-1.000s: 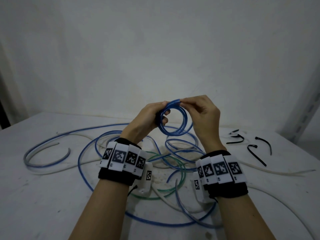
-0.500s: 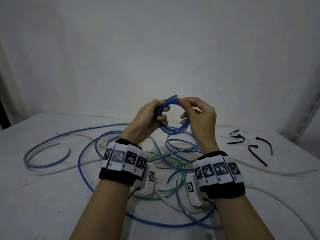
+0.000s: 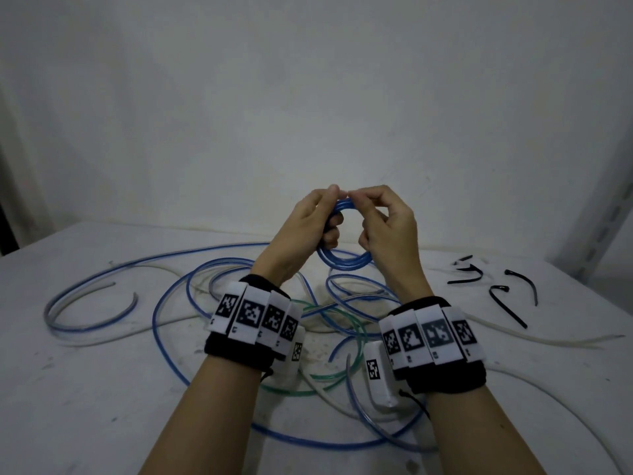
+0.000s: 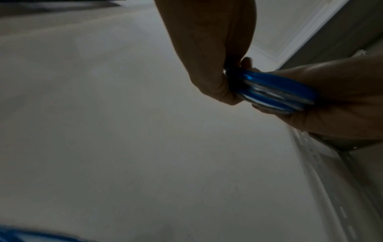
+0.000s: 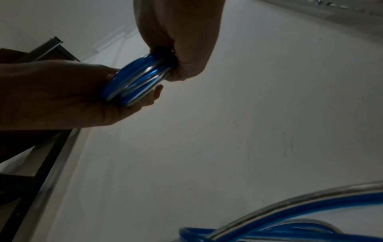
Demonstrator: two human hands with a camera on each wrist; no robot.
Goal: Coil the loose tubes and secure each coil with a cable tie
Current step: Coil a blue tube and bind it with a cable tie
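Both hands have closed in on the blue coil (image 3: 344,260), which looks tighter than a moment ago. Left hand (image 3: 310,228) grips its left side with curled fingers; right hand (image 3: 387,231) pinches the top, fingertips meeting the left's. It hangs in the air above the loose tubes (image 3: 239,303) on the table (image 3: 68,389), cable ties (image 3: 507,296) lying far right.
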